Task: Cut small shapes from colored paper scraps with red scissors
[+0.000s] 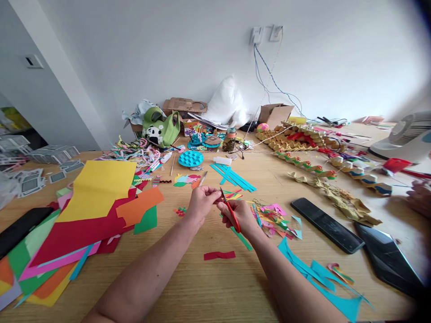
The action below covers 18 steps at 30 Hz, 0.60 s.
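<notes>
My right hand (245, 216) is closed round a pair of red-handled scissors (231, 213), their blades pointing up and away toward my left fingertips. Pinched at the fingertips, my left hand (201, 202) meets the blades; whatever it holds is too small to make out. Beneath and beyond the hands lie thin coloured paper strips (235, 195). A red paper strip (219, 255) rests on the table nearer me. Left of my left hand is a small cluster of red and green paper bits (180, 211). Paper scraps (274, 220) are heaped to the right of my right hand.
Coloured paper sheets (101, 190) and a black phone (22, 229) cover the left. Blue strips (233, 176), a blue scalloped disc (190, 158) and a glue bottle (222, 160) stand beyond. Rightward are a phone (326, 224), egg-carton strips (305, 164) and another person's hand (420, 196).
</notes>
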### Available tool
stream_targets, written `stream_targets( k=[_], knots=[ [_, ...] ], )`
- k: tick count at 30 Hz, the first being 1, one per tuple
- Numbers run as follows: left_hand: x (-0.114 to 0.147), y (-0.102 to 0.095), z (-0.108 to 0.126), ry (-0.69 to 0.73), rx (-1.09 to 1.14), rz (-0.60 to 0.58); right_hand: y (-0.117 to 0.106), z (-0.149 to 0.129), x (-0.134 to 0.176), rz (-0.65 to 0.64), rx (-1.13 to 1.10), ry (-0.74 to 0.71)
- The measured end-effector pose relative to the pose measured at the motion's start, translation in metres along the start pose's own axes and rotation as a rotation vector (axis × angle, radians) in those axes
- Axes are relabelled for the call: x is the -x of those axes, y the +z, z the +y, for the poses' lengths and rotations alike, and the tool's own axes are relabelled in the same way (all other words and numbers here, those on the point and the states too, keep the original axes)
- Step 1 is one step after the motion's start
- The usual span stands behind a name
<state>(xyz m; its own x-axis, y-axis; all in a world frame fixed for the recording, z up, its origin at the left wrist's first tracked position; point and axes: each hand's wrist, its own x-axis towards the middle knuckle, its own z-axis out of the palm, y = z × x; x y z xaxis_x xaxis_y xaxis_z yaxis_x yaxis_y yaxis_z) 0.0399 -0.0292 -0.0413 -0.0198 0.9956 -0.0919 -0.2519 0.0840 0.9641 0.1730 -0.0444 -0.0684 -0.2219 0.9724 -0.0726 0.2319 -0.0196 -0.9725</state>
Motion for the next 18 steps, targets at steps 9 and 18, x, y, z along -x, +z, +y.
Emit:
stream_targets(
  k=[9, 18],
  knots=[
    [-0.0015, -0.0006, -0.0005, 0.002, 0.018, 0.000, 0.0002, -0.0004, -0.0004, -0.020, -0.028, 0.019],
    [-0.0012, -0.0024, 0.0009, 0.008, 0.003, -0.033, -0.0003, -0.0010, -0.0003, -0.021, -0.038, 0.034]
  ],
)
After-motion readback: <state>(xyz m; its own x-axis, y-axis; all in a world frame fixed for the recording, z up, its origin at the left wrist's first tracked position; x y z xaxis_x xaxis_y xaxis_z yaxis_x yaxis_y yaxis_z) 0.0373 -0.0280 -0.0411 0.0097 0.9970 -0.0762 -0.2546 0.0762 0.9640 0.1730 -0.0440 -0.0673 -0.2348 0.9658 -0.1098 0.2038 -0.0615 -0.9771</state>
